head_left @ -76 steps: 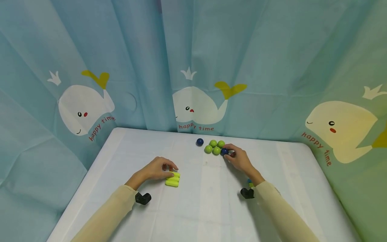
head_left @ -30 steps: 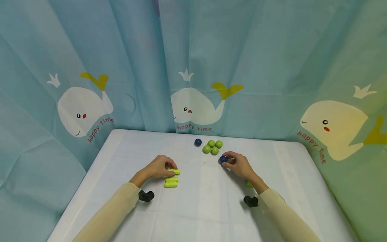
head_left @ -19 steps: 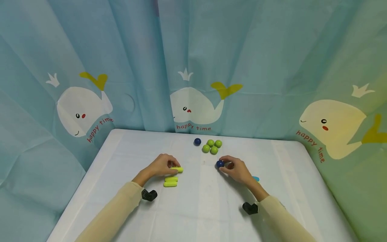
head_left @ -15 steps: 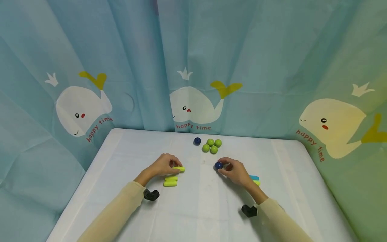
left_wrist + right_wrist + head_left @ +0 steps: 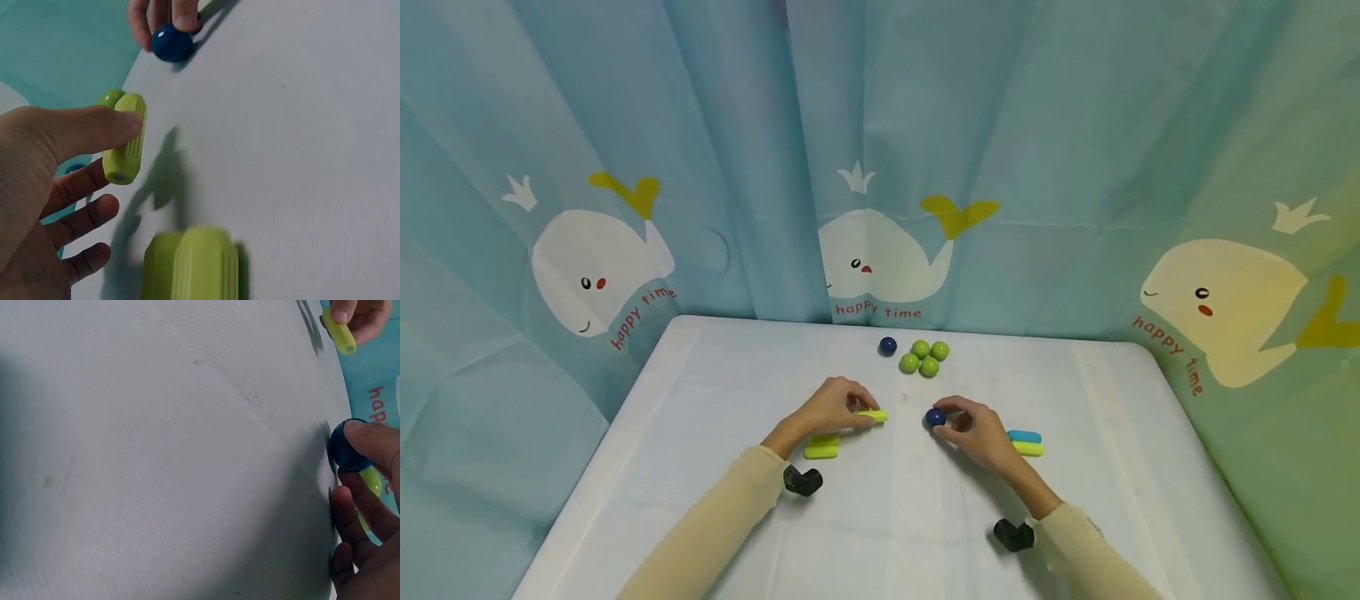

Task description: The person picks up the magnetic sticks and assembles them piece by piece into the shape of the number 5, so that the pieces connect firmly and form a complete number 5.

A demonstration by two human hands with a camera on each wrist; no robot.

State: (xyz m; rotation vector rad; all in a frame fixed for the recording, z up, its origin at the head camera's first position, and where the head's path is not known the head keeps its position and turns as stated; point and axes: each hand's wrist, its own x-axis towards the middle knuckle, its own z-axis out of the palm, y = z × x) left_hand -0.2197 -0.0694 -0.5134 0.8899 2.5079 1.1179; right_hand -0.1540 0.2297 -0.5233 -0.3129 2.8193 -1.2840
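Note:
My left hand [image 5: 838, 407] pinches a short yellow-green ridged stick [image 5: 126, 150] between thumb and fingertips. The stick is above the table, its shadow apart from it in the left wrist view. Two like yellow-green sticks [image 5: 822, 447] lie side by side, partly behind the left hand's wrist in the head view. Across a small gap, my right hand [image 5: 976, 429] pinches a dark blue ball [image 5: 936, 417] between thumb and fingers. Whether this ball touches the table I cannot tell. Beyond the hands, several green balls [image 5: 929, 367] sit grouped, with another dark blue ball [image 5: 888, 346] to their left.
A blue stick [image 5: 1025, 436] and a yellow-green stick [image 5: 1028, 448] lie just right of the right hand. The white-covered table [image 5: 910, 533] ends at a blue whale-print curtain [image 5: 760, 208]. A black wrist-camera mount [image 5: 802, 481] juts from each sleeve.
The left hand has lifted one stick off its row and carried it rightward. The right hand has drawn the blue ball away from the green balls, nearer and slightly left.

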